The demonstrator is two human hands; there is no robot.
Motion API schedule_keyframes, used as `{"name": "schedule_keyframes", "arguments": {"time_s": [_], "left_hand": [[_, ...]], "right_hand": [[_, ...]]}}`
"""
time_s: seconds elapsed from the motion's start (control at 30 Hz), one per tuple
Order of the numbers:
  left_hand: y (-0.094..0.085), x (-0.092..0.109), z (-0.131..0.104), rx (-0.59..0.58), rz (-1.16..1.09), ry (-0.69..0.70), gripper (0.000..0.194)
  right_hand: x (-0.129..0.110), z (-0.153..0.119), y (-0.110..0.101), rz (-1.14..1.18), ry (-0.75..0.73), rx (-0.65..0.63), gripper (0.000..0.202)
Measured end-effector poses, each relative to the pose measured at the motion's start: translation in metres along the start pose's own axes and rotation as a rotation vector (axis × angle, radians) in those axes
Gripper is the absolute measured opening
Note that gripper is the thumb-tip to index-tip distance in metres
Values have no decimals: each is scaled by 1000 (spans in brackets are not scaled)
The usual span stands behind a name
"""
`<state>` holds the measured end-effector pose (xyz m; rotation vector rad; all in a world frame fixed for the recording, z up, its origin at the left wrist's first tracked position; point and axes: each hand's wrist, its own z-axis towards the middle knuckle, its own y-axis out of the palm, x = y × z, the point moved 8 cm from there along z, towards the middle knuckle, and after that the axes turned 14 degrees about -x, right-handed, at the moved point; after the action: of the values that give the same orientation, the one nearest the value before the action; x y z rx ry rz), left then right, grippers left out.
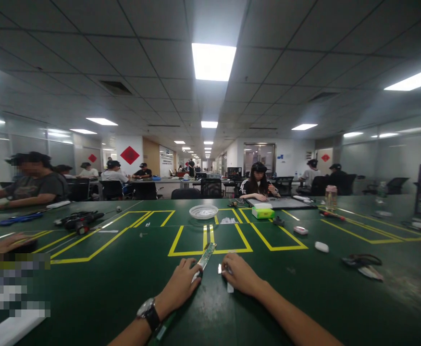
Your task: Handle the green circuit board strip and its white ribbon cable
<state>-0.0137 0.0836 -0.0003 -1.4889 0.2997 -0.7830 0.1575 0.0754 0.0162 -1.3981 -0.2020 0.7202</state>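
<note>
My left hand (181, 283), with a watch on the wrist, grips the near end of a long narrow circuit board (206, 255). The board slants away from me over the green table. Just right of it, my right hand (242, 274) is closed, its fingers curled downward. A small shiny whitish piece (219, 268) shows at those fingertips; its kind is unclear. Below the same hand a white strip (230, 288) lies partly covered. Under my left forearm another green strip (162, 331) is partly hidden.
Yellow tape outlines mark the green table (290, 307). Ahead stand a white basket (204, 212) and a green tissue pack (263, 212). A power tool (80, 221) lies left, a dark strap (362, 260) right. One person sits opposite; others are at left.
</note>
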Motion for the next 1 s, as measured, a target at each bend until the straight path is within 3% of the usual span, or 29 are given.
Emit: {"name": "schedule_keyframes", "arguments": {"time_s": [0.13,0.3,0.47,0.53,0.6,0.7,0.83,1.0], "left_hand": [[3,-1,2,-24,-18,-60,24],[1,-2,5,5,-268,-50,29],[12,-15,14,-16,-962,-58,57],[19,-15,16,-9,-1272,-66,64],[26,-12,17,5,-1443,-72,63],[33,-6,18,18,-1509,-84,54],[39,-1,17,13,-1476,-113,46],[33,9,17,-2,-1441,-11,58]], "right_hand": [[14,-2,0,-64,132,40,27],[19,-2,4,12,150,38,17],[15,3,2,354,166,79,13],[9,7,9,563,159,43,17],[0,11,22,814,146,-24,27],[-15,14,38,1065,111,-116,37],[-23,12,40,1130,87,-127,39],[-19,8,36,1176,82,-112,36]]}}
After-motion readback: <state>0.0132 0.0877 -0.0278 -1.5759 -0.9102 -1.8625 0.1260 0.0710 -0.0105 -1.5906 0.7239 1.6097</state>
